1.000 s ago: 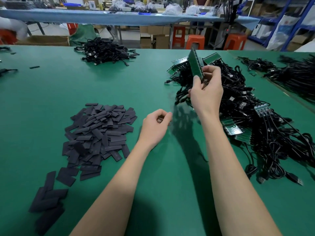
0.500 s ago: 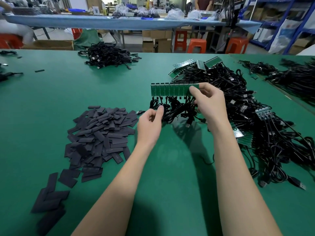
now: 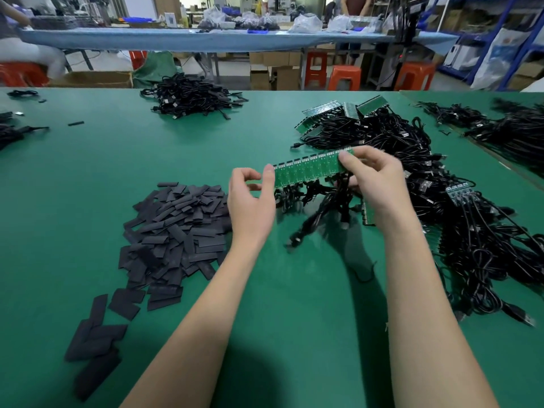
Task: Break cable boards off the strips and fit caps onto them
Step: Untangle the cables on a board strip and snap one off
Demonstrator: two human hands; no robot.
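Note:
My right hand (image 3: 379, 184) pinches the right end of a green board strip (image 3: 309, 170) and holds it level above the table, its black cables dangling blurred beneath. My left hand (image 3: 250, 201) is at the strip's left end: the thumb lies against the end board and the fingers curl in beside it. A heap of flat black caps (image 3: 176, 228) lies left of my left hand. More strips with cables (image 3: 382, 128) are piled at the right.
A green mat (image 3: 294, 304) covers the table. A pile of black cables (image 3: 191, 95) lies at the far middle, more cables (image 3: 515, 128) lie at the far right, and loose caps (image 3: 94, 340) trail toward the near left. Stools and another table stand beyond.
My right hand has lifted a strip out of the pile, turned it level and brought it nearer. My left hand has risen from the table to the strip's left end.

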